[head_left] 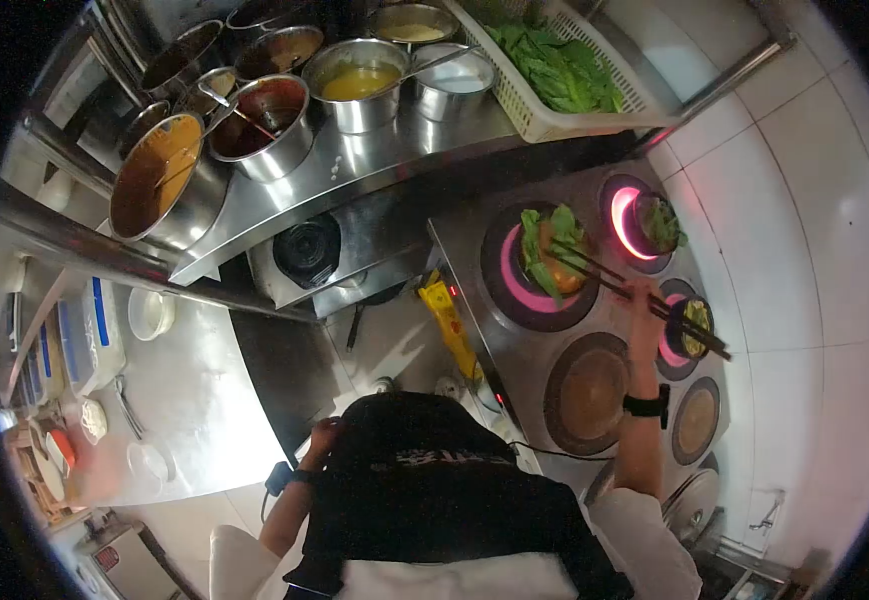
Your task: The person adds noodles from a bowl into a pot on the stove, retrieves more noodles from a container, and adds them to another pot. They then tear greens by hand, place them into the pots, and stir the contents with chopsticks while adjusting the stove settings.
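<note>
My right hand (642,300) is closed around long dark chopsticks (695,338) over the stove. Their tips reach into a pot (563,262) of orange-brown food with green leaves (535,258) hanging at its edge, on a glowing pink burner. Beside my torso on the left, my left hand (325,437) hangs low near the dark apron; its fingers are partly hidden. Two smaller pots stand to the right, one with dark greens (661,222) and one with yellowish food (696,328), both by glowing burners.
Steel pots of sauces (360,85) line the raised shelf (340,180), with a basket (545,122) of green leaves at its right end. A yellow packet (447,325) lies by the stove's left edge. Containers (90,335) stand on the left counter (205,400).
</note>
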### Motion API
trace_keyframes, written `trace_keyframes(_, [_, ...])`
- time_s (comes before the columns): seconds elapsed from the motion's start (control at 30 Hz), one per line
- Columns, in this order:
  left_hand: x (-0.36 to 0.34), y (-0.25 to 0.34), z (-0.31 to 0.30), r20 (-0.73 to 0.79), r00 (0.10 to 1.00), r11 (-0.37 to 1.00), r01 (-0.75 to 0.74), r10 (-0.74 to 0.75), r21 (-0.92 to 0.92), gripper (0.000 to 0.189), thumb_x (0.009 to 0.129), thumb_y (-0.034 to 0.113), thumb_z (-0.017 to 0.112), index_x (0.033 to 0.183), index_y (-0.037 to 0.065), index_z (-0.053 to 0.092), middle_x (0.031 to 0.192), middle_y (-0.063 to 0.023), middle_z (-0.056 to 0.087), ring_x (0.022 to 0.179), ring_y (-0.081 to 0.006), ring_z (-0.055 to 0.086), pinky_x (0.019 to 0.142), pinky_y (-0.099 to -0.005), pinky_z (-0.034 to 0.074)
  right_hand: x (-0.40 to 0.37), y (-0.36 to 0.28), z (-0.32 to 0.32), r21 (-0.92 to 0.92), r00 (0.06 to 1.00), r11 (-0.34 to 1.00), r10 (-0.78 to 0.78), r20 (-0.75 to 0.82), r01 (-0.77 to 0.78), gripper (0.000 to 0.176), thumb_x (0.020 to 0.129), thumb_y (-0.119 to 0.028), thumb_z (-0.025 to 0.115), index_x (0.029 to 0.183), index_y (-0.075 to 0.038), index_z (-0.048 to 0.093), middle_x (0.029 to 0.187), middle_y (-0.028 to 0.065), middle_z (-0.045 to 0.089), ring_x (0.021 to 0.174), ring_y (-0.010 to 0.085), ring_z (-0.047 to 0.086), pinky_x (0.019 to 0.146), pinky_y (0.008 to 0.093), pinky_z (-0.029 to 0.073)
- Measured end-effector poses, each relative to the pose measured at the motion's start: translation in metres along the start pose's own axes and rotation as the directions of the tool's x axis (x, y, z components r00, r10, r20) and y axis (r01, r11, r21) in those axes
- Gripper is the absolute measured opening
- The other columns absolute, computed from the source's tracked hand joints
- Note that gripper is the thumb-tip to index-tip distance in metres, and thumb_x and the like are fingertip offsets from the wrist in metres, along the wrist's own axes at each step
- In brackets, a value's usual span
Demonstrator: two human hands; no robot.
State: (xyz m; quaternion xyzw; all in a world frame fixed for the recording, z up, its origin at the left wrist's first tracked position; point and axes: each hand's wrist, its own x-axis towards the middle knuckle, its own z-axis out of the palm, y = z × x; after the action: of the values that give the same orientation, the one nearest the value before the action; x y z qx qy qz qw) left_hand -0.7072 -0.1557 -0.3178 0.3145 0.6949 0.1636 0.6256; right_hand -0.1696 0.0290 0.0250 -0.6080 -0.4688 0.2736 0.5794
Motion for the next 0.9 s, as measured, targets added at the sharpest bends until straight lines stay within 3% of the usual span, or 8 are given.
trace_keyframes(0.13, [-0.051, 0.008, -0.009, -0.015, 0.967, 0.895, -0.23, 0.255, 0.382, 0.024, 0.074, 0.02, 0.056, 0.092, 0.004, 0.061, 0.095, -0.0113, 0.06, 0.085, -0.0196, 0.058, 0.074, -0.0301, 0.046, -0.013, -0.05, -0.023, -0.071, 0.964, 0.971, 0.217, -0.152, -0.229, 0.03, 0.088, -0.028, 0.043, 0.077, 0.0, 0.048, 0.071, 0.0076, 0.05, 0.055, 0.0178, 0.057, 0.052, 0.0254, 0.048])
trace_keyframes(0.4, [-0.064, 0.038, 0.004, -0.067, 0.995, 0.996, 0.073, -0.077, -0.054, 0.027, 0.074, 0.009, 0.053, 0.1, 0.003, 0.058, 0.093, -0.0106, 0.061, 0.08, -0.0194, 0.059, 0.067, -0.0263, 0.048, -0.013, -0.018, -0.018, 0.128, 0.979, 0.988, 0.109, -0.175, -0.087, 0.03, 0.087, -0.029, 0.044, 0.078, 0.0, 0.046, 0.071, 0.0077, 0.05, 0.054, 0.0177, 0.056, 0.049, 0.0264, 0.047])
trace_keyframes(0.53, [-0.051, 0.037, 0.013, 0.004, 1.0, 0.981, -0.003, 0.004, -0.194, 0.031, 0.076, 0.005, 0.047, 0.107, 0.0, 0.052, 0.09, -0.0131, 0.061, 0.075, -0.0199, 0.059, 0.064, -0.0272, 0.048, 0.003, -0.008, -0.001, 0.124, 0.994, 0.992, 0.007, -0.111, 0.007, 0.028, 0.088, -0.026, 0.044, 0.077, 0.0, 0.047, 0.07, 0.0076, 0.051, 0.053, 0.0162, 0.056, 0.048, 0.0262, 0.047])
trace_keyframes(0.6, [-0.054, 0.05, 0.019, -0.035, 0.996, 0.996, -0.081, 0.079, -0.034, 0.034, 0.076, 0.002, 0.044, 0.109, -0.003, 0.048, 0.087, -0.0145, 0.061, 0.073, -0.02, 0.059, 0.064, -0.0285, 0.048, 0.011, 0.006, 0.01, 0.127, 0.993, 0.991, 0.047, -0.112, -0.033, 0.027, 0.088, -0.025, 0.044, 0.077, 0.0, 0.048, 0.07, 0.0073, 0.051, 0.053, 0.0154, 0.056, 0.048, 0.0261, 0.046])
trace_keyframes(0.67, [-0.056, 0.055, 0.02, -0.05, 0.991, 0.992, -0.119, 0.121, 0.047, 0.035, 0.076, 0.0, 0.043, 0.111, -0.005, 0.047, 0.085, -0.0152, 0.061, 0.072, -0.02, 0.059, 0.064, -0.0291, 0.048, 0.018, 0.033, 0.016, -0.136, 0.999, 0.99, 0.03, 0.038, -0.024, 0.025, 0.087, -0.026, 0.046, 0.078, -0.003, 0.051, 0.072, 0.0052, 0.057, 0.053, 0.0147, 0.056, 0.05, 0.0225, 0.043])
trace_keyframes(0.8, [-0.071, 0.072, 0.021, -0.048, 0.999, 0.996, 0.023, -0.019, 0.083, 0.035, 0.075, 0.003, 0.048, 0.109, -0.005, 0.048, 0.088, -0.0155, 0.061, 0.075, -0.0195, 0.059, 0.064, -0.0286, 0.048, 0.021, 0.028, 0.009, -0.137, 0.992, 0.99, 0.046, 0.115, -0.03, 0.023, 0.087, -0.025, 0.046, 0.079, -0.003, 0.05, 0.076, 0.0048, 0.058, 0.054, 0.0124, 0.056, 0.05, 0.0235, 0.043])
trace_keyframes(0.87, [-0.06, 0.055, 0.016, -0.068, 0.994, 0.986, 0.095, -0.087, 0.137, 0.034, 0.075, 0.004, 0.051, 0.107, -0.004, 0.05, 0.09, -0.0155, 0.061, 0.076, -0.0184, 0.059, 0.064, -0.0282, 0.048, 0.023, 0.011, -0.006, -0.399, 0.979, 0.899, -0.126, 0.16, 0.181, 0.022, 0.087, -0.024, 0.045, 0.08, -0.004, 0.05, 0.079, 0.0056, 0.057, 0.056, 0.0119, 0.056, 0.051, 0.0244, 0.044])
trace_keyframes(0.9, [-0.029, 0.003, 0.005, -0.021, 0.999, 0.956, -0.017, 0.024, 0.292, 0.032, 0.074, 0.005, 0.054, 0.104, -0.003, 0.053, 0.091, -0.0145, 0.061, 0.075, -0.0166, 0.059, 0.064, -0.0268, 0.048, 0.023, -0.002, -0.009, -0.478, 0.967, 0.843, -0.181, 0.181, 0.247, 0.021, 0.087, -0.024, 0.045, 0.081, -0.004, 0.05, 0.079, 0.0059, 0.057, 0.057, 0.0117, 0.056, 0.051, 0.0247, 0.045])
